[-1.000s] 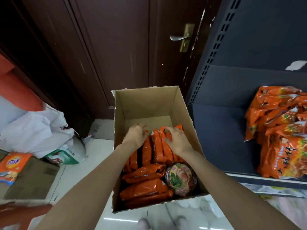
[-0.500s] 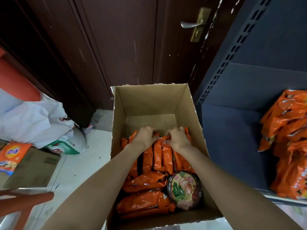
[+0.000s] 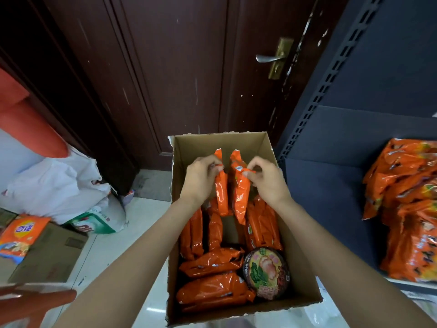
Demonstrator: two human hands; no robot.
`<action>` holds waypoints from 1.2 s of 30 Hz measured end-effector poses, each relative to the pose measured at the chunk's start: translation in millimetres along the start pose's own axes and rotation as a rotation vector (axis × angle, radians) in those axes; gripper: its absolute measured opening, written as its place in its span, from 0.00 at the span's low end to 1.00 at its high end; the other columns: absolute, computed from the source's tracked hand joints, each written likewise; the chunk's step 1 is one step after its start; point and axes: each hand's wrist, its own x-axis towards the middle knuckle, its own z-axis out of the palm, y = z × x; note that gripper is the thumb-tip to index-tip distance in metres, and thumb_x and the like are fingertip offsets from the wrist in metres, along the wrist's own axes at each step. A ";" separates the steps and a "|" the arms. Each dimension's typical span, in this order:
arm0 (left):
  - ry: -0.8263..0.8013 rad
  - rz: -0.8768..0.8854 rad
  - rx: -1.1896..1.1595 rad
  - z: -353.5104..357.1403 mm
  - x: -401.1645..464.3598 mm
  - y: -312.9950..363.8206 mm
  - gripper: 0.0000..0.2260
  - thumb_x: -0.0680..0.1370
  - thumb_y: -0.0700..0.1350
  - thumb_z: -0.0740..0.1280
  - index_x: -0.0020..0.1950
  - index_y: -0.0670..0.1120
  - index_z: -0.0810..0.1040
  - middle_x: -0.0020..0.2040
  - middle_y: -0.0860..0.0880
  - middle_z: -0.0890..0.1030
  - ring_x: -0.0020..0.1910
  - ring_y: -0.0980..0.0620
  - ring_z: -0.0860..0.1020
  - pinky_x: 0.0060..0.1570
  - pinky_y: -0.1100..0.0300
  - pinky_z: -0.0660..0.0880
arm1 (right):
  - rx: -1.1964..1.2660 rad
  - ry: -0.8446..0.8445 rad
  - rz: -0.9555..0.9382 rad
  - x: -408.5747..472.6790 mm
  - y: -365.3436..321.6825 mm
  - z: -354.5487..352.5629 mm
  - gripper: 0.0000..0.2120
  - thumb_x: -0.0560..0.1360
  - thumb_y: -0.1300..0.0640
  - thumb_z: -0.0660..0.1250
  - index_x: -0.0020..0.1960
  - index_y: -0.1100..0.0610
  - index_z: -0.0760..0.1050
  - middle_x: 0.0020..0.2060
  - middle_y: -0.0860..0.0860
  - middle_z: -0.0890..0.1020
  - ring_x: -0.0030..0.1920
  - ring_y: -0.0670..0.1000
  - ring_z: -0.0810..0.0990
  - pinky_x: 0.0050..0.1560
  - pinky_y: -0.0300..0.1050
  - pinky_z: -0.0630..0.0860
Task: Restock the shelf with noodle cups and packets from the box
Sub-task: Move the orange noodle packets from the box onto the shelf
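Note:
An open cardboard box (image 3: 300,235) stands on the floor below me, holding several orange noodle packets (image 3: 212,263) and one round noodle cup (image 3: 266,272) at its near right. My left hand (image 3: 201,178) pinches the top of one orange packet (image 3: 221,192), lifted upright above the others. My right hand (image 3: 267,181) pinches a second orange packet (image 3: 240,195) right beside it. On the right, the dark shelf (image 3: 331,197) carries a pile of orange packets (image 3: 406,209).
A dark wooden door (image 3: 189,67) with a metal handle (image 3: 269,58) stands behind the box. At the left lie white bags (image 3: 54,183), a green-and-white bag (image 3: 97,221) and a flat carton (image 3: 47,252) with an orange packet on it. A red chair part (image 3: 30,301) is at the bottom left.
Both hands went from resting among the standing packets to each pinching one packet and raising it out of the row. The view has tilted closer over the box.

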 end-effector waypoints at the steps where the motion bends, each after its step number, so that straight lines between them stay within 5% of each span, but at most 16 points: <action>1: 0.028 0.029 -0.036 -8.0 0.9 9.4 0.04 0.78 0.39 0.65 0.46 0.44 0.79 0.44 0.48 0.81 0.44 0.54 0.77 0.47 0.65 0.72 | 0.029 0.042 -0.009 -1.3 -7.1 -8.2 0.08 0.75 0.56 0.68 0.39 0.51 0.71 0.39 0.51 0.81 0.41 0.51 0.81 0.47 0.54 0.79; 4: 0.088 0.112 -0.126 -30.6 3.9 44.6 0.05 0.78 0.40 0.65 0.46 0.43 0.79 0.42 0.51 0.82 0.40 0.63 0.77 0.43 0.76 0.70 | 0.078 0.169 -0.049 -10.3 -31.6 -37.6 0.08 0.75 0.55 0.67 0.39 0.50 0.71 0.36 0.51 0.80 0.39 0.52 0.81 0.44 0.57 0.80; 8: 0.165 0.263 -0.194 -47.5 8.7 94.2 0.05 0.78 0.41 0.64 0.46 0.47 0.79 0.41 0.59 0.79 0.42 0.71 0.76 0.44 0.77 0.68 | 0.128 0.352 -0.107 -24.8 -58.6 -86.0 0.09 0.75 0.54 0.67 0.38 0.48 0.70 0.35 0.50 0.80 0.37 0.52 0.81 0.41 0.59 0.79; 17: 0.123 0.369 -0.321 -14.5 28.7 169.0 0.04 0.79 0.42 0.63 0.47 0.45 0.77 0.45 0.55 0.81 0.44 0.60 0.78 0.50 0.59 0.75 | 0.027 0.671 0.018 -35.8 -15.2 -182.4 0.09 0.75 0.55 0.66 0.38 0.49 0.68 0.34 0.51 0.79 0.36 0.54 0.80 0.41 0.59 0.78; 24: 0.010 0.315 -0.300 44.3 48.1 184.3 0.04 0.79 0.42 0.63 0.48 0.46 0.77 0.46 0.58 0.80 0.48 0.62 0.77 0.53 0.62 0.74 | -0.092 0.724 0.163 -7.4 50.1 -210.5 0.07 0.76 0.60 0.64 0.41 0.57 0.68 0.39 0.57 0.79 0.42 0.59 0.78 0.44 0.48 0.70; 28: -0.021 0.267 -0.278 67.3 54.1 185.6 0.05 0.80 0.43 0.62 0.49 0.46 0.77 0.48 0.56 0.80 0.50 0.61 0.77 0.50 0.69 0.72 | -0.120 0.493 0.196 14.7 78.8 -203.2 0.06 0.76 0.61 0.66 0.48 0.64 0.74 0.49 0.62 0.77 0.53 0.60 0.74 0.52 0.43 0.65; 32: -0.057 0.212 -0.267 83.7 56.3 179.4 0.05 0.80 0.43 0.62 0.48 0.46 0.77 0.49 0.55 0.80 0.50 0.62 0.77 0.50 0.68 0.72 | -0.201 0.113 0.213 24.8 99.2 -183.4 0.19 0.76 0.62 0.65 0.66 0.63 0.71 0.64 0.60 0.73 0.65 0.58 0.72 0.66 0.46 0.66; 36: -0.053 0.178 -0.271 93.9 56.9 165.1 0.05 0.80 0.42 0.61 0.47 0.45 0.76 0.50 0.55 0.80 0.53 0.59 0.77 0.56 0.60 0.74 | -0.265 0.059 0.172 25.5 107.9 -184.2 0.21 0.77 0.65 0.62 0.70 0.61 0.68 0.68 0.58 0.69 0.67 0.57 0.70 0.69 0.46 0.63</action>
